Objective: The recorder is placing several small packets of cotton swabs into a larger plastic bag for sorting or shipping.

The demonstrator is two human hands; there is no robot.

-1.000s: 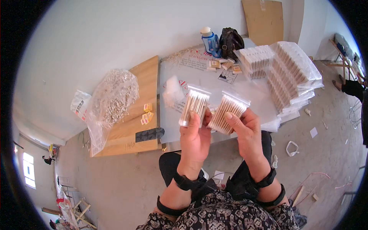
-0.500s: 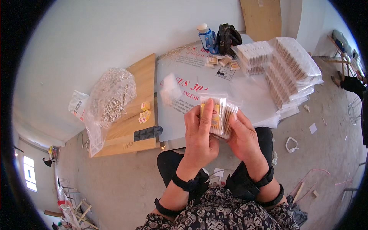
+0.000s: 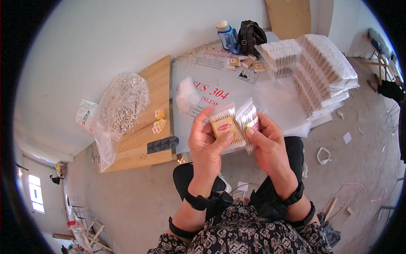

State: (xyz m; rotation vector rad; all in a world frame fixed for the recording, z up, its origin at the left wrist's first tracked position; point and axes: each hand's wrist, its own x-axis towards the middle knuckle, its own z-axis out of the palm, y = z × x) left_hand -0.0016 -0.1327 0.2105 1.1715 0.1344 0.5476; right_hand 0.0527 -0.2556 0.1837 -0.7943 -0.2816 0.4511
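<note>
My left hand (image 3: 208,142) grips a clear packet of cotton swabs (image 3: 225,128) with a yellow and red label, its thumb lying across the front. My right hand (image 3: 270,137) is closed on a second cotton swab packet (image 3: 248,122), which is tilted so that its label is partly turned away. The two packets lean together at their lower ends and spread apart at the top. Both are held above the near edge of the grey sheet-covered table (image 3: 203,70). A flat pile of clear plastic bags (image 3: 281,103) lies just beyond my right hand.
Stacked bagged swab packs (image 3: 319,80) rise at the right. At the left, a big clear bag of loose swabs (image 3: 124,106) rests on a wooden board (image 3: 158,80) beside small yellow labels (image 3: 159,126). A blue bottle (image 3: 228,38) and a dark backpack (image 3: 252,39) stand at the back.
The packets, pressed together before, are now fanned apart, one in each hand. My left hand has shifted left, and its thumb now lies over the label where its index finger was.
</note>
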